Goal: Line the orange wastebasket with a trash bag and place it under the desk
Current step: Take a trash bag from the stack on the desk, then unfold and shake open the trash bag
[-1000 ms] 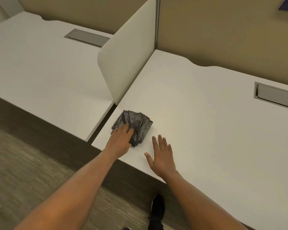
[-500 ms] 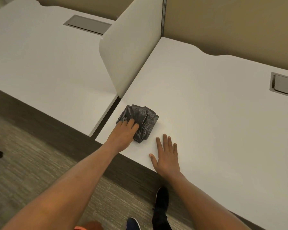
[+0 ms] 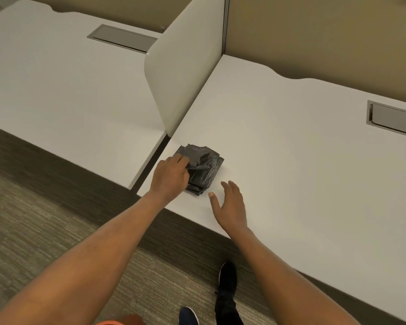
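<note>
So at the very bottom edge of the frame there's a sliver of something orange [image 3: 117, 323], too cut off to say what it is, plus a black shoe [image 3: 227, 280] on the carpet [image 3: 33, 242] lower middle. Moving up, the right hand [image 3: 230, 207] hovers over the near edge of the white desk [image 3: 302, 172], fingers loosely spread, not holding anything. Just to its upper left the left hand [image 3: 171, 175] has its fingers curled onto the near left side of the folded dark gray trash bag [image 3: 203, 167], pinching a fold. That bag sits at the desk's near left corner, middle of the frame. Behind it a white divider panel [image 3: 185, 73] stands upright between this desk and the neighboring desk [image 3: 56, 90] at upper left.
</note>
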Demonstrator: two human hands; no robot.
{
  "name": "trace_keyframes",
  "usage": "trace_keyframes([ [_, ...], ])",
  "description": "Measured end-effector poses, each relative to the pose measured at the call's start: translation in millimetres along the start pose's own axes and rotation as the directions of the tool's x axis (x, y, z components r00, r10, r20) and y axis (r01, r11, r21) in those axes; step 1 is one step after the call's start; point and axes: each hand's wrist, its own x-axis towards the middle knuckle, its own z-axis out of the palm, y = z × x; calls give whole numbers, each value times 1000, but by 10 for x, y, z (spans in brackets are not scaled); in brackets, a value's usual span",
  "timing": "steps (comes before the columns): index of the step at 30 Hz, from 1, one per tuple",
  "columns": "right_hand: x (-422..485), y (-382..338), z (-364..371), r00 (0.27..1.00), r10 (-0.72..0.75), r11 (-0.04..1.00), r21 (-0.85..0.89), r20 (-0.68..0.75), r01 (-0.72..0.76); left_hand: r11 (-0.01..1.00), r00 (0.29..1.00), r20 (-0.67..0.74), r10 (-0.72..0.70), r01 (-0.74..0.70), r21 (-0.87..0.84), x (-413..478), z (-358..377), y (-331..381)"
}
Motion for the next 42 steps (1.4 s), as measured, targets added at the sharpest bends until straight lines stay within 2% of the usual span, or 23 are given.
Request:
trace_keyframes([
  [2, -49, -245, -44, 997, 31, 977, 214, -67, -16, 995, 996, -83, -41, 33, -96, -42, -105, 54],
  [4, -114, -460, -91, 993, 69, 924, 381, -92, -29, 963, 986, -110, -129, 98, -249, -109, -223, 115],
  [7, -197, -660, -190, 989, 132, 840, 538, -71, -74, 822, 963, 24, -267, 241, -516, -242, -403, 181],
  [9, -248, -736, -288, 984, 180, 753, 643, 2, -139, 657, 927, 165, -337, 357, -664, -353, -528, 210],
  [11, -306, -766, -390, 975, 186, 620, 755, 120, -211, 363, 871, 318, -374, 453, -814, -472, -643, 232],
  [13, -395, -764, -463, 963, 108, 473, 839, 247, -269, 134, 816, 435, -380, 514, -847, -610, -740, 227],
  [14, -469, -775, -491, 953, 73, 418, 859, 293, -296, 75, 793, 475, -382, 539, -839, -683, -785, 223],
  [15, -552, -794, -504, 944, 56, 394, 862, 324, -319, 51, 772, 498, -394, 560, -827, -762, -828, 226],
  [16, -635, -811, -503, 941, 58, 402, 855, 334, -328, 75, 756, 496, -427, 576, -814, -847, -862, 233],
  [17, -714, -829, -490, 943, 69, 424, 846, 327, -324, 149, 745, 457, -486, 586, -797, -938, -890, 244],
  [19, -887, -876, -460, 953, 89, 464, 835, 290, -297, 437, 770, 218, -600, 544, -717, -1138, -953, 291],
  [20, -981, -911, -457, 958, 92, 478, 832, 270, -281, 578, 803, 62, -593, 477, -662, -1243, -997, 327],
  [21, -1083, -944, -458, 964, 87, 493, 830, 252, -261, 670, 834, -55, -549, 400, -626, -1346, -1041, 367],
  [22, -1189, -976, -460, 969, 79, 511, 825, 236, -242, 712, 863, -96, -495, 340, -614, -1440, -1081, 407],
  [23, -1294, -1001, -465, 972, 66, 529, 818, 224, -225, 715, 894, -60, -444, 313, -625, -1525, -1126, 451],
  [26, -1593, -1064, -490, 972, 24, 565, 799, 235, -207, 630, 927, 204, -315, 364, -686, -1760, -1230, 586],
  [28, -1768, -1091, -497, 966, -16, 557, 804, 259, -207, 597, 929, 230, -291, 364, -715, -1917, -1253, 652],
  [30, -1915, -1104, -492, 967, -30, 576, 795, 252, -189, 521, 909, 218, -355, 386, -761, -2058, -1250, 693],
  [35, -2228, -1042, -557, 977, 26, 634, 752, 211, -179, 101, 790, 317, -524, 428, -898, -2424, -1266, 702],
  [39, -2510, -920, -688, 974, 55, 615, 761, 221, -208, -153, 661, 391, -641, 389, -909, -2747, -1307, 686],
  [42, -2783, -820, -806, 976, 61, 602, 772, 211, -204, -267, 615, 434, -658, 348, -898, -3010, -1345, 772],
])
